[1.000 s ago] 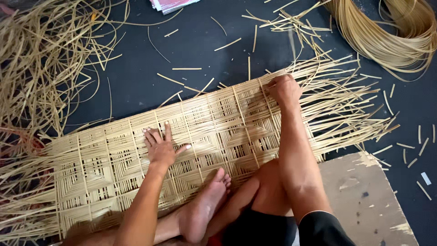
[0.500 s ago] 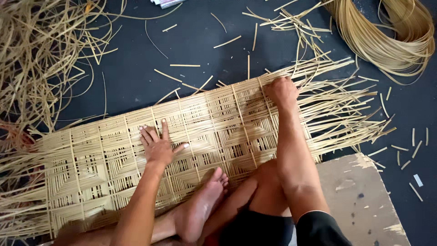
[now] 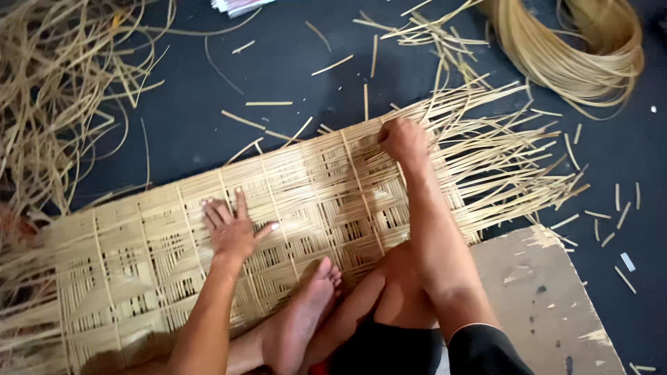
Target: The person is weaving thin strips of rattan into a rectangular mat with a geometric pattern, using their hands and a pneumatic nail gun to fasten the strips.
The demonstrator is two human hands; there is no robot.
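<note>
Under my left hand (image 3: 231, 230) lies a woven mat (image 3: 313, 201) of pale straw-coloured cane strips, matt and ribbed, with an open lattice texture. My right hand (image 3: 403, 141) rests where the weave frays into loose, stiff strands. I see the floor (image 3: 278, 76) as dark and matt. The coiled cane bundle (image 3: 570, 48) looks smooth, faintly glossy. The board (image 3: 549, 305) appears to be raw wood, rough and chipped.

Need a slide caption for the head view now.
Left hand flat on woven cane mat, right hand fisted at its far edge.
</note>
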